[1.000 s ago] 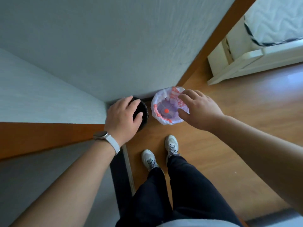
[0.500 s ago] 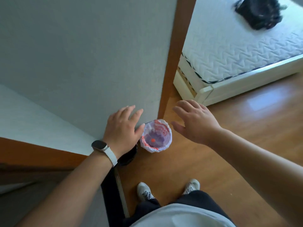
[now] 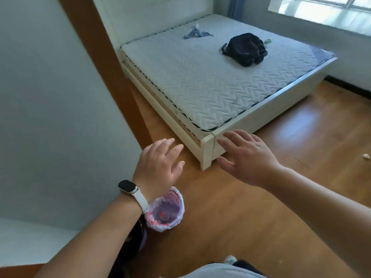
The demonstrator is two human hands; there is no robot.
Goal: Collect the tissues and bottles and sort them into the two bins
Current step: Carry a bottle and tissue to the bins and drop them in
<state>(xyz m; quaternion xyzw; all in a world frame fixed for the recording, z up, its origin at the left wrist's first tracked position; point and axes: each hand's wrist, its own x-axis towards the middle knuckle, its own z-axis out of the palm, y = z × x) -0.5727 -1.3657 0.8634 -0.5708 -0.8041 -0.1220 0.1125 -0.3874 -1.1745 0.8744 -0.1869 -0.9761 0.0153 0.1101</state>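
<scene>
My left hand (image 3: 158, 167) and right hand (image 3: 247, 159) are spread and empty. The lined bin (image 3: 179, 199) sits lower centre, under my left wrist. I could easily overlook the small tissue (image 3: 365, 156) on the floor at far right.

One lined bin (image 3: 180, 209), one black bin (image 3: 136, 234), one crumpled tissue (image 3: 365, 156), one black bag (image 3: 245, 49), one blue cloth (image 3: 195, 34), one bed (image 3: 200, 81).

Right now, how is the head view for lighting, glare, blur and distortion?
Head view: daylight from the window blows out its panes; a pale glare patch lies on the wooden floor; wide-angle bending curves the bed frame and wall edges; the lined bin looks soft.
</scene>
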